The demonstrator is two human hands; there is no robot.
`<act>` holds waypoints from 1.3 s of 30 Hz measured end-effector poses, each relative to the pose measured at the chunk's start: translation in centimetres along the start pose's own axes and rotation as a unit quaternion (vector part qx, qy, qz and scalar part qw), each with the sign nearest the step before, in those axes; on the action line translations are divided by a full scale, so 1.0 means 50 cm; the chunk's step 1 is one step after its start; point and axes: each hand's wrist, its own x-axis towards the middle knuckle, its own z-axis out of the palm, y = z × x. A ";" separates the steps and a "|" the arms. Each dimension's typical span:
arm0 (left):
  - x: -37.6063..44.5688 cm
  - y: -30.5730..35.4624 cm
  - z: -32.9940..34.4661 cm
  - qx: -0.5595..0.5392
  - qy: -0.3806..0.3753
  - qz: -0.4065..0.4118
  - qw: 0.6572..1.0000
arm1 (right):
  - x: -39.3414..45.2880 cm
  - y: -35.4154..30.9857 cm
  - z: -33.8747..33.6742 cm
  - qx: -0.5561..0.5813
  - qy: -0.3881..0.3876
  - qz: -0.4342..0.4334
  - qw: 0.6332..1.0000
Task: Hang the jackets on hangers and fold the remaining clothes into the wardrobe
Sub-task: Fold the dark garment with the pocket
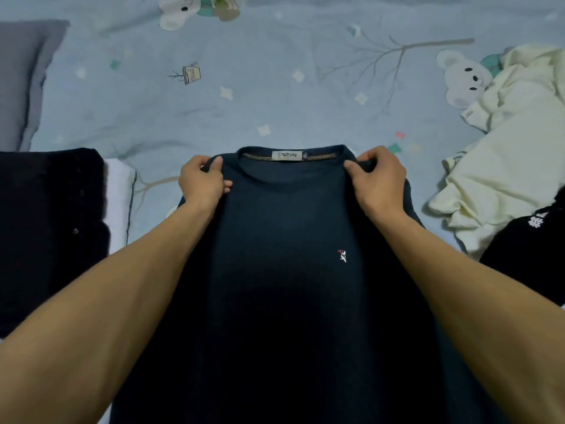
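Note:
A dark navy T-shirt (287, 270) with a small emblem on its chest is spread front-up in the middle, its collar and white label pointing away from me. My left hand (203, 179) grips the shirt's left shoulder, fingers curled over the fabric edge. My right hand (377, 179) grips the right shoulder beside the collar in the same way. The lower part of the shirt runs out of view at the bottom.
The light blue bedsheet (244, 102) with koala and tree prints lies beyond the shirt. A crumpled cream garment (507, 154) lies at the right, a black garment (529, 252) below it. Dark clothing (49, 228) over a white piece (119, 194) lies at the left, a grey pillow (24, 81) at the far left.

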 end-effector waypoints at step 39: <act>-0.165 0.159 0.336 0.453 -0.142 0.438 0.764 | 0.010 0.173 -0.254 -0.014 -0.037 0.089 0.995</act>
